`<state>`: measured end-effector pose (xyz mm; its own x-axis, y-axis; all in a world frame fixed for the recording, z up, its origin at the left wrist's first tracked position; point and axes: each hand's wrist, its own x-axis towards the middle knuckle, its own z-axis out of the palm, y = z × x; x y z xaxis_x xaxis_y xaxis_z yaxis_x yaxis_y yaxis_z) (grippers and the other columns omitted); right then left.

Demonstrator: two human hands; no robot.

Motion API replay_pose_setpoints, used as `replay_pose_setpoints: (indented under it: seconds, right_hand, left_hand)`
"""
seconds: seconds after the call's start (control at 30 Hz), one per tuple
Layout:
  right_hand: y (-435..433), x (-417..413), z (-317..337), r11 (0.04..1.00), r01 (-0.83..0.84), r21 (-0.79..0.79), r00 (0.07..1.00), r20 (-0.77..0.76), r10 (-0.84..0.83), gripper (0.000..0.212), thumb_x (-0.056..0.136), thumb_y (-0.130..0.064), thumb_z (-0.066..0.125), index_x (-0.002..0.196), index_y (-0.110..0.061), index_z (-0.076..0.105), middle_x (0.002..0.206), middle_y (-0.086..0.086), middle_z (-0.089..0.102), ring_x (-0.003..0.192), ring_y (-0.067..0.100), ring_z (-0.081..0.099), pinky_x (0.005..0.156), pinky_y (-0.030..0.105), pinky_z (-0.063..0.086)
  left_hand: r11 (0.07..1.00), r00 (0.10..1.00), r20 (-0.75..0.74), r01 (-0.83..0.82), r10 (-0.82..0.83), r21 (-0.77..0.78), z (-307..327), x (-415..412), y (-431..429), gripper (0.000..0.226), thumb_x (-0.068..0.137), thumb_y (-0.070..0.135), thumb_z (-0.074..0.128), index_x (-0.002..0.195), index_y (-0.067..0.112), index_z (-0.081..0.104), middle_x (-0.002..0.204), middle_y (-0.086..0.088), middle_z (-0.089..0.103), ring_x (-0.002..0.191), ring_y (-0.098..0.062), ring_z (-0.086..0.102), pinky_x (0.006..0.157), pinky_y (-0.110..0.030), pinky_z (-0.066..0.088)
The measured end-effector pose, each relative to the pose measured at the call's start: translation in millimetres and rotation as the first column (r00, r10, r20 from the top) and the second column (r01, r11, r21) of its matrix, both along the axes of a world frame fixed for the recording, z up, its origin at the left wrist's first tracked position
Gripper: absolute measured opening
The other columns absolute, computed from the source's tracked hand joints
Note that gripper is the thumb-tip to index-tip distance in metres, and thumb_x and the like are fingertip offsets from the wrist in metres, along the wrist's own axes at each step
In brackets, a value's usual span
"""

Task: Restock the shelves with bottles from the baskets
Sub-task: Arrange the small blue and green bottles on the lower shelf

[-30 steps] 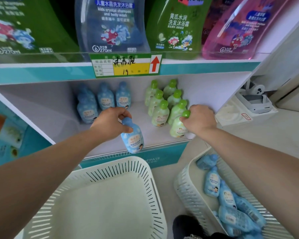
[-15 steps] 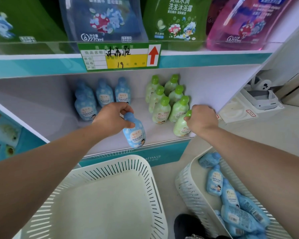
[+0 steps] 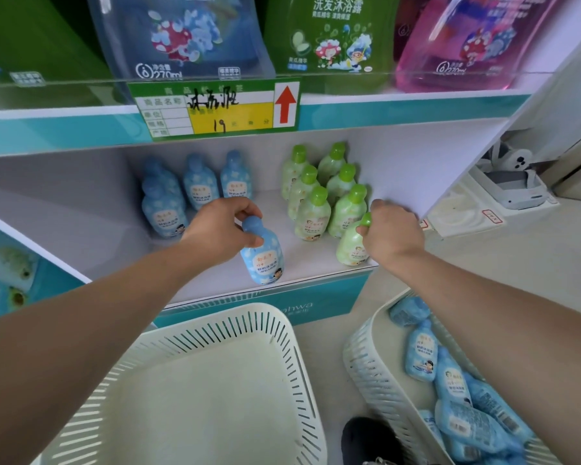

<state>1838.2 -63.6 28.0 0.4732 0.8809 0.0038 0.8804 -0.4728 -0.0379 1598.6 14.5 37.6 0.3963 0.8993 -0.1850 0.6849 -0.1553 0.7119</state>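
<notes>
Blue plastic first: the blue bottle point(image 3: 264, 260) is near the front edge of the shelf point(image 3: 91, 229), a little tilted. My left grip point(image 3: 217, 229) is curled round its cap and neck from above. I cannot tell if its base already touches the board. To the right, the green bottle point(image 3: 349, 246) leans at the front right corner, and my right grip point(image 3: 393, 229) holds it by the green cap.

Behind these two, the work looks partly done. A blue group point(image 3: 195, 186) stands near the rear wall on the left. The green rows point(image 3: 319, 193) stand in two lines on the right, just behind the green bottle. Much bare board lies between the blue group and the front edge, so I judge the blue side needs many more.

The near basket point(image 3: 292, 357) shows me no bottle, only slotted walls and a plain bottom; I think it is finished. The right basket point(image 3: 366, 360) holds a heap point(image 3: 457, 391) of blue bottles lying on their sides, so most of the blue stock is not yet placed.

The shelf is white board with a teal front strip. Above it hangs a price tag point(image 3: 215, 109) with a red arrow, and large pouches point(image 3: 182, 35) stand on the upper level. Both baskets sit on a pale floor point(image 3: 483, 263). A white device point(image 3: 514, 186) lies at the right, past the side wall, and a dark shoe point(image 3: 366, 437) shows at the bottom.
</notes>
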Motion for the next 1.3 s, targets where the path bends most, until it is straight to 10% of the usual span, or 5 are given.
replay_pose_setpoints:
  seconds: [1.3]
  right_hand:
    - [-14,-28,-48,0.955,-0.296,0.003,0.944,-0.149,0.293,0.021,0.095,-0.034,0.048,0.1,-0.017,0.06,0.093,0.002,0.065,0.087,0.026,0.06,0.062,0.027,0.038]
  left_hand:
    - [0.933,0.978,-0.208,0.096,-0.023,0.348,-13,58,78,0.026,0.077,0.007,0.066,0.102,0.013,0.063,0.099,-0.006,0.066,0.095,-0.024,0.059,0.077,-0.029,0.044]
